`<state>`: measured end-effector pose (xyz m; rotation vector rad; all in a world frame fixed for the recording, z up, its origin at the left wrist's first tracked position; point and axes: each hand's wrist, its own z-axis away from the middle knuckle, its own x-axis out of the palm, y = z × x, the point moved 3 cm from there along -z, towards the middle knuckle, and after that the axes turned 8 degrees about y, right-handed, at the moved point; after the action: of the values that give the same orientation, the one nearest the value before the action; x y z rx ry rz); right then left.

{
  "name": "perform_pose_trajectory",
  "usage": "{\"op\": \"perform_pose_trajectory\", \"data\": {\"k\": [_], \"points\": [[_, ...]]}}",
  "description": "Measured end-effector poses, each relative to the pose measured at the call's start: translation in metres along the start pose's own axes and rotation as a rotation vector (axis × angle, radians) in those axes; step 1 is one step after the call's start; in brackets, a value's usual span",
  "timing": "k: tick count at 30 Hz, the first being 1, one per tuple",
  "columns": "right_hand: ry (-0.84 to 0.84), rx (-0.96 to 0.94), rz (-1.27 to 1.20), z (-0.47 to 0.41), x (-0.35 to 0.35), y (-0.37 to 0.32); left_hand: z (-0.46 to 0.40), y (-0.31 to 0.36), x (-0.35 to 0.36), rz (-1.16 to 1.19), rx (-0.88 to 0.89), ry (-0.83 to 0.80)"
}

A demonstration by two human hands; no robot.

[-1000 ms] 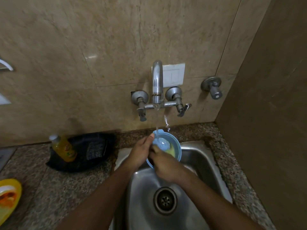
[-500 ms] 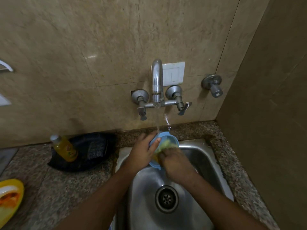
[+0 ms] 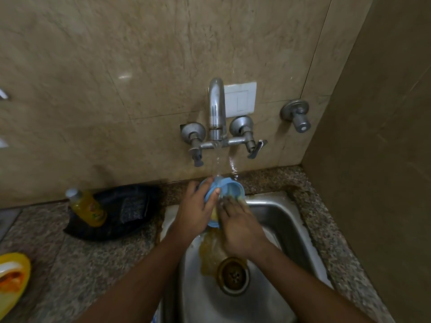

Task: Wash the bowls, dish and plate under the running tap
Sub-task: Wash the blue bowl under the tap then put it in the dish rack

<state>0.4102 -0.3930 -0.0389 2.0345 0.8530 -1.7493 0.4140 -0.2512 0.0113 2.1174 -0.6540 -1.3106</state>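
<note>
The small light-blue plastic bowl [image 3: 227, 191] was held tilted over the steel sink [image 3: 275, 220], under the tap's stream [image 3: 218, 164], probably so dirty water drained out; the left hand [image 3: 194, 212] gripped its rim, fingers curled, while the right hand [image 3: 238, 227] rubbed inside, fingers pressed together.

The bowl [image 3: 229, 190] sits over the back of the sink [image 3: 275, 220], under the tap [image 3: 217, 108], between left hand [image 3: 196, 210] and right hand [image 3: 240, 227]. Left of the sink, on the surface [image 3: 77, 264], stands a bottle [image 3: 87, 207] against a tray [image 3: 121, 215]; a plate [image 3: 14, 278] lies at the far left edge.
</note>
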Motion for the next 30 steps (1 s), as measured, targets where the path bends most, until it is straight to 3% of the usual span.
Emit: {"op": "perform_pose_trajectory", "data": {"k": [3,7,9,13,18,22,26,28,30], "points": [[-0.020,-0.053,-0.188,0.000,-0.005,-0.011,-0.005,0.003,0.001,-0.006,0.009,-0.004],[0.015,-0.151,-0.091,-0.001,-0.016,0.007,-0.002,-0.004,-0.006,-0.084,0.080,-0.034],[0.108,-0.068,-0.117,0.001,-0.026,0.021,0.001,-0.009,-0.008,-0.174,0.156,-0.044],[0.296,0.293,-0.321,0.014,-0.036,0.038,0.011,-0.019,-0.010,-0.420,0.358,0.026],[0.238,0.455,-0.383,0.020,-0.029,0.046,0.026,-0.023,-0.012,-0.603,0.599,0.097],[0.210,0.477,-0.399,0.020,-0.031,0.046,0.033,-0.030,-0.013,-0.623,0.651,0.059],[0.177,0.513,-0.406,0.018,-0.031,0.047,0.033,-0.033,-0.014,-0.598,0.541,0.017],[0.193,0.547,-0.430,0.016,-0.033,0.047,0.026,-0.030,-0.012,-0.459,0.264,-0.030],[0.186,0.623,-0.511,0.014,-0.033,0.050,0.015,-0.026,-0.006,-0.123,-0.132,-0.064]]}}
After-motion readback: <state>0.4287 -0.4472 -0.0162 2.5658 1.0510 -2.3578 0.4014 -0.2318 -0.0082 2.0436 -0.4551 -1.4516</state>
